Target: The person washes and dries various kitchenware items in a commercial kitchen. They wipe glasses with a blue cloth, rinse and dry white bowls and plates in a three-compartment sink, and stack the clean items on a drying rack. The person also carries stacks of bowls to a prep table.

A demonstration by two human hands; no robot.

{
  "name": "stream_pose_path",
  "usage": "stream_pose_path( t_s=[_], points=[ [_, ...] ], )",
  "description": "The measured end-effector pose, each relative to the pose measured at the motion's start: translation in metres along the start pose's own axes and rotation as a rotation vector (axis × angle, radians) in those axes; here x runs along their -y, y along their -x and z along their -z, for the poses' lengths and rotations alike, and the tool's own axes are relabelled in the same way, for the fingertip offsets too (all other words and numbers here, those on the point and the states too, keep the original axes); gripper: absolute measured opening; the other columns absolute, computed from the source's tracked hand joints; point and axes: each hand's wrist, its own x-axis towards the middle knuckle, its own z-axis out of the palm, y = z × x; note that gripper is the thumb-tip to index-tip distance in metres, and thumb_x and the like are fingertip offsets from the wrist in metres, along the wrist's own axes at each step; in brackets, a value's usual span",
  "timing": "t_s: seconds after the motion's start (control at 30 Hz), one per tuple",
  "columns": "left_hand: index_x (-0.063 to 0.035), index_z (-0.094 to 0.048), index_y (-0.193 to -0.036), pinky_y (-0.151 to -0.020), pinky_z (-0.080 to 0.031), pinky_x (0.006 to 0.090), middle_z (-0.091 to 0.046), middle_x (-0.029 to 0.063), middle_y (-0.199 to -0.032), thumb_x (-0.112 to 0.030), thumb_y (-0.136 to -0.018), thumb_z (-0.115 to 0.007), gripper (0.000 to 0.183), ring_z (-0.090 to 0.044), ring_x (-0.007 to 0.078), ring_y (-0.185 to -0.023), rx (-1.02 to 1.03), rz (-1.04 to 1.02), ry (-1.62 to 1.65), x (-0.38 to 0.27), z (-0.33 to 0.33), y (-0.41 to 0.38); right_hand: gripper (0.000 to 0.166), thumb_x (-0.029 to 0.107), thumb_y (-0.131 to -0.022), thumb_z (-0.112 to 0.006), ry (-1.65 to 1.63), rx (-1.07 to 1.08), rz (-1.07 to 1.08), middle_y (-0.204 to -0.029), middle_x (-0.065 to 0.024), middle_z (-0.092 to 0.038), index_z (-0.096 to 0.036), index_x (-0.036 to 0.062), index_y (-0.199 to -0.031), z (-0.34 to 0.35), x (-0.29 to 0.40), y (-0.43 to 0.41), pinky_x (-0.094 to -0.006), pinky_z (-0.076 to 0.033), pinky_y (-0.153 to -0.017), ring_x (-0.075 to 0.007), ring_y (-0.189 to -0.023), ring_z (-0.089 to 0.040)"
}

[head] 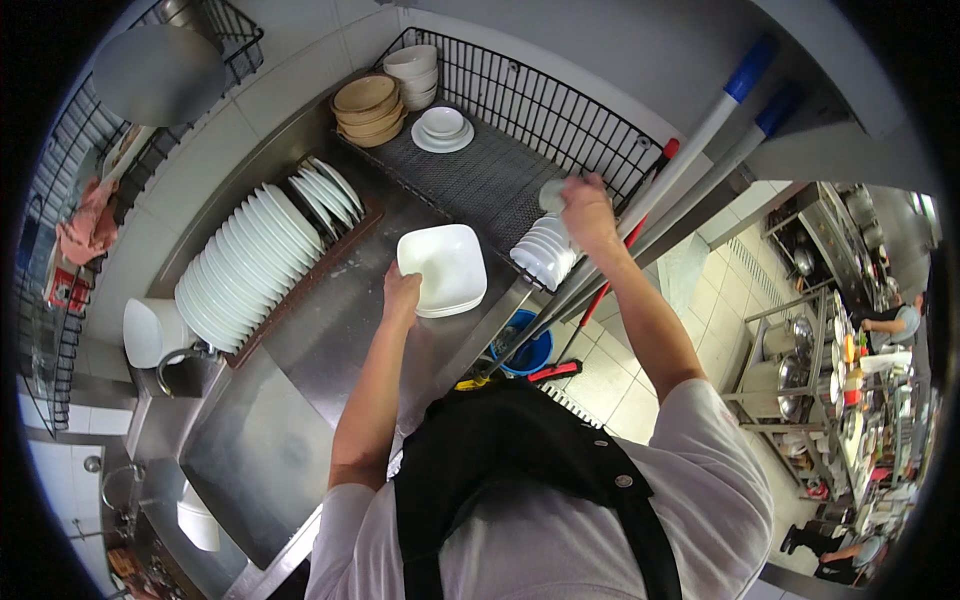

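Observation:
My left hand (403, 294) grips the left edge of a small stack of square white bowls (442, 268) above the steel counter (330, 315). At the right end of the black mesh shelf (495, 176), my right hand (589, 210) has its fingers on a small white dish (553, 195), partly blurred. Just below that hand, a row of small white bowls (541, 251) lies on its side along the shelf's edge. A long row of white plates (247, 262) stands on edge in a brown rack (300, 300) to the left of my left hand.
Tan bowls (367, 105), white bowls (412, 67) and small dishes on a saucer (442, 135) sit at the shelf's far end. Long poles (675, 165) lean beside my right arm. Below are a blue bucket (544, 352) and a red broom (556, 370). Two people are at far right.

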Motion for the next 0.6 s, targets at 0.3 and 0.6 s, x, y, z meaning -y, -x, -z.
stream_pose_path(
  t_s=[0.3,0.6],
  points=[
    [-0.0029,-0.042,-0.142,-0.07,-0.049,0.0779,-0.055,0.0256,-0.134,-0.002,-0.087,-0.06,0.058,-0.062,0.0494,-0.109,0.227,0.424,-0.123,-0.04,0.007,-0.005,0.024,0.008,-0.097,-0.051,-1.958,0.018,-0.247,-0.111,-0.0132,-0.069,-0.063,-0.0001,-0.116,0.085,0.086,0.026,-0.0386,-0.058,-0.087,-0.0255,-0.099,-0.069],
    [-0.0067,-0.05,-0.136,-0.081,-0.04,0.0851,-0.052,0.0213,-0.137,-0.01,-0.091,-0.059,0.046,-0.055,0.0493,-0.118,0.137,0.448,-0.049,-0.031,-0.008,0.002,0.028,0.012,-0.096,-0.055,-1.548,0.093,0.059,-0.115,-0.015,-0.066,-0.061,0.0024,-0.123,0.03,0.112,0.026,-0.0378,-0.053,-0.094,-0.0269,-0.106,-0.066]
  ],
)
